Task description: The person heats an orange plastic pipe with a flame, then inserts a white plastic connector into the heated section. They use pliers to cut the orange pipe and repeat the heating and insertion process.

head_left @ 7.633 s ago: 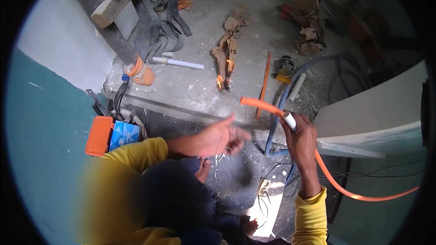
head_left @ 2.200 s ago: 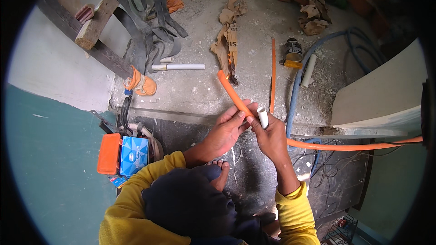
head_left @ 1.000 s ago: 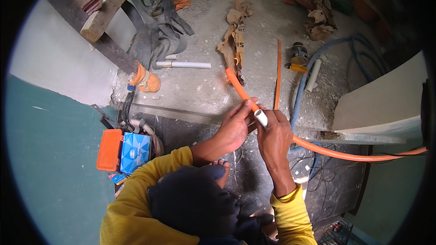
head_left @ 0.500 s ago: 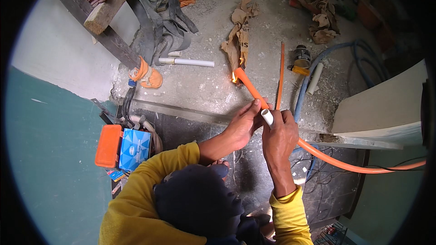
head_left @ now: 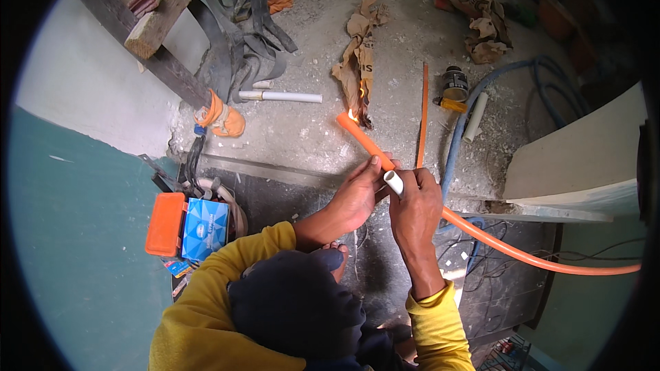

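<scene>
A long, bendy orange pipe (head_left: 517, 253) runs from the right edge through both hands to its free end beside a small flame. My left hand (head_left: 354, 196) is closed round the pipe behind that end, thumb on top. My right hand (head_left: 418, 206) grips the pipe further back and also holds a short white pipe (head_left: 394, 182), whose open mouth points up and away from me. The flame (head_left: 353, 116) burns at the charred lower end of a crumpled brown paper strip (head_left: 357, 48) on the concrete, next to the pipe's tip.
Left of the paper lies a white pipe (head_left: 292, 97), near grey straps (head_left: 265, 41). To the right are a flat orange strip (head_left: 423, 113), a dark can (head_left: 454, 82) and a blue hose (head_left: 455, 148). An orange case (head_left: 165, 223) and blue box (head_left: 205, 228) stand at left.
Both hands have shifted slightly left and brought the orange pipe's end left, from over the flame to beside it. The paper's lower end shows more charring.
</scene>
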{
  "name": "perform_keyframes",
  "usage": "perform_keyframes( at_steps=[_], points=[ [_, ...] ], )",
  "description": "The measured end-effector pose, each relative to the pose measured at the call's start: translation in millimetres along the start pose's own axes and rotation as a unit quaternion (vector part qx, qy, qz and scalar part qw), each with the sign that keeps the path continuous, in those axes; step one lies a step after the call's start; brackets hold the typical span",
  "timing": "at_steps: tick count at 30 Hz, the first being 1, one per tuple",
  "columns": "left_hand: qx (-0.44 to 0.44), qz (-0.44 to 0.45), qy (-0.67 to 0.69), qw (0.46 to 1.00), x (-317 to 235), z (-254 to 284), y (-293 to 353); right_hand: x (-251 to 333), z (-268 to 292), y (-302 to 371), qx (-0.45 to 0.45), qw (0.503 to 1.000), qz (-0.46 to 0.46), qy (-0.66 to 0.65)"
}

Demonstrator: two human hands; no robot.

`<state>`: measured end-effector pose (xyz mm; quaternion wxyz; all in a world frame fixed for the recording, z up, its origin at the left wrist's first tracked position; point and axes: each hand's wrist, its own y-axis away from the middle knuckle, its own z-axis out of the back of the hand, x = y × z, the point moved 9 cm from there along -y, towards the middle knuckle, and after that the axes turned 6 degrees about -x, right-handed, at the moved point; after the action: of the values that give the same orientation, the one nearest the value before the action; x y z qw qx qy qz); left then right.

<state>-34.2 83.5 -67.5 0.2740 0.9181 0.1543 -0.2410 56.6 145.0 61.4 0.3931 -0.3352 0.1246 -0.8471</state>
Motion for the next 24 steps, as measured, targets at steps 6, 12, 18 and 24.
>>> perform_keyframes(
  at_steps=[6,12,18,24],
  points=[
    [-0.033,0.004,-0.025,0.999,0,9,0,-5,-5,2,0.004,0.999,0.001,-0.048],
    [-0.046,0.001,-0.044,0.998,-4,5,2,-11,-5,1,0.009,0.995,-0.037,-0.096],
    [-0.075,-0.01,-0.044,0.996,-7,15,0,-13,-10,3,0.024,0.988,-0.056,-0.139],
    [-0.02,-0.038,-0.045,0.998,-16,2,2,-14,-10,2,0.039,0.988,-0.036,-0.148]
  ],
)
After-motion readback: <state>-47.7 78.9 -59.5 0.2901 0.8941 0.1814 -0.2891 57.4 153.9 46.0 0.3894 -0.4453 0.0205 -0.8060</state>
